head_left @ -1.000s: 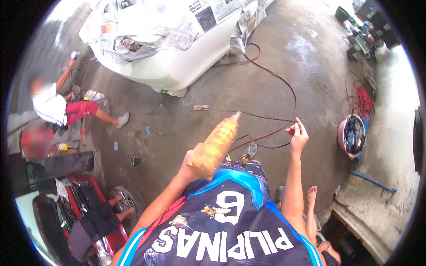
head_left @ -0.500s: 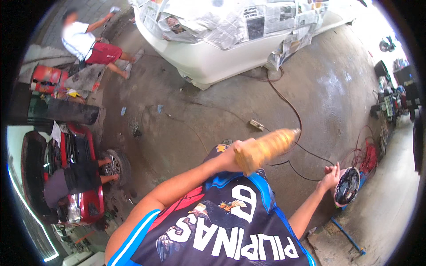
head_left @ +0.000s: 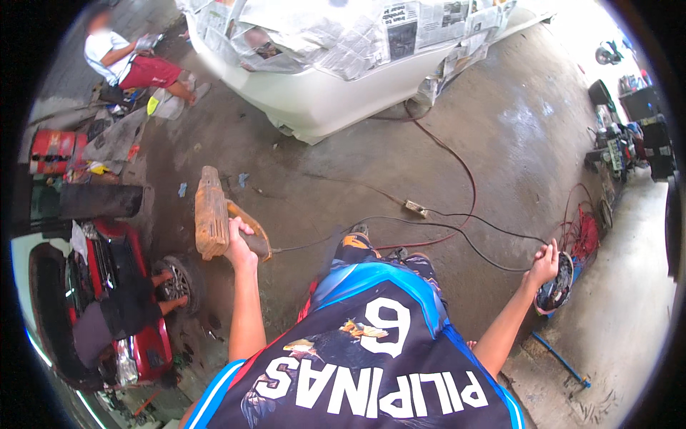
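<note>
My left hand point(head_left: 241, 244) is wrapped round the handle of a worn orange heat gun point(head_left: 210, 214), held out on the left above the floor. Its body stands roughly upright in the picture, and a looped guard lies beside my fingers. From the handle a thin black cord point(head_left: 371, 217) sags across to my right hand point(head_left: 544, 264), which is closed on it at the right. Another stretch of cord runs from that hand to a small pale extension outlet point(head_left: 415, 209) on the floor. Just beyond my right hand is an open container point(head_left: 564, 292) with dark contents.
Ahead stands a white car body point(head_left: 314, 100) masked with newspaper point(head_left: 357, 36). A red hose point(head_left: 468, 171) curves over the concrete. At left, a person point(head_left: 107, 307) bends at a wheel point(head_left: 179, 282) near a red car point(head_left: 146, 322); another person point(head_left: 118, 53) is farther back. Motorcycles point(head_left: 614, 146) stand right.
My left hand has swung the heat gun from the middle out to the left, turning it upright. My right hand has risen slightly, and the black cord now spans between both hands.
</note>
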`<state>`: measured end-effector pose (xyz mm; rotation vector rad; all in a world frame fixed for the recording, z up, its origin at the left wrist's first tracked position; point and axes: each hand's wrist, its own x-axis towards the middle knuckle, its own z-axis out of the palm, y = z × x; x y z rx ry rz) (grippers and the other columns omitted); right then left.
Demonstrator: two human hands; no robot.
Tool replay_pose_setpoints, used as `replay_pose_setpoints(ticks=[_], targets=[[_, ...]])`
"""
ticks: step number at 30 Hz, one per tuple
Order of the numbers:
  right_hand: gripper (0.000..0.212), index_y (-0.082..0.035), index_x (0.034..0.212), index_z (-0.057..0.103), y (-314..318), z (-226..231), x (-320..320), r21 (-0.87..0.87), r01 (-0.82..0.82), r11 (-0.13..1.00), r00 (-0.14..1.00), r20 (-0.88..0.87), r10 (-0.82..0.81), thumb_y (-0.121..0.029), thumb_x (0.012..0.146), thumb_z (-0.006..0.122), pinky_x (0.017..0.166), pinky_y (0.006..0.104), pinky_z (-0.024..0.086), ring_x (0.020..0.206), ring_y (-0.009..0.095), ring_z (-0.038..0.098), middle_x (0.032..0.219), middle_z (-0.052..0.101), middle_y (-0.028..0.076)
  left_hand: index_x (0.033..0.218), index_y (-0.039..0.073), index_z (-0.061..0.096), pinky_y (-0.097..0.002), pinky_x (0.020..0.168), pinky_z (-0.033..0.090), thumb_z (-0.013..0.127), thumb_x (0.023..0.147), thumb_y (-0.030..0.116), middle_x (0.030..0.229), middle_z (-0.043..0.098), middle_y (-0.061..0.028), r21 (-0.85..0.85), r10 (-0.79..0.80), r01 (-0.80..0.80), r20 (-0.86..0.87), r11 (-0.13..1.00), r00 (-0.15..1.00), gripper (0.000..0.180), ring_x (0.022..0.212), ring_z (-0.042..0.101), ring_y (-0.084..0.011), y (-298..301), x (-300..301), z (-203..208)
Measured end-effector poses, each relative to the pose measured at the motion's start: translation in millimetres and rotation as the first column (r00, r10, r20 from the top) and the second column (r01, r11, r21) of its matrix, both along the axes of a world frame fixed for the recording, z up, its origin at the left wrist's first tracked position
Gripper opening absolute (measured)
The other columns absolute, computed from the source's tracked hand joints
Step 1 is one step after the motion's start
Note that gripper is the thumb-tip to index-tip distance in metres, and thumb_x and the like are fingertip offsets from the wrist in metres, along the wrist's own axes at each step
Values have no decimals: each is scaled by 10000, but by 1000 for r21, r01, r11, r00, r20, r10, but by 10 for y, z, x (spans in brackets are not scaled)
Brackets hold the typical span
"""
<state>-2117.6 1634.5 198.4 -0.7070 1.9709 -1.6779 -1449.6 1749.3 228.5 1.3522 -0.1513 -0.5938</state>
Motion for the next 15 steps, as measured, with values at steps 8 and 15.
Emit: replay_pose_setpoints(ticks=[8, 15], targets=[[326, -17, 1263, 537, -674, 18, -96, -42, -118, 992, 976, 179, 124, -61, 939, 541, 423, 161, 350, 553, 63, 520, 1015, 666, 107, 939, 61, 494, -264, 529, 455, 632, 820, 64, 710, 513, -18, 78, -276, 280, -52, 957, 960, 183, 553, 505, -112, -812, -1138, -386], [335, -3, 1253, 548, -1104, -448, -799, 40, -159, 986, 975, 166, 151, -13, 920, 518, 486, 195, 431, 658, 103, 602, 1096, 647, 103, 783, 99, 538, -246, 506, 399, 605, 843, 152, 612, 503, 24, 183, -651, 627, 137, 758, 747, 104, 523, 483, -81, -2160, -2568, -653]])
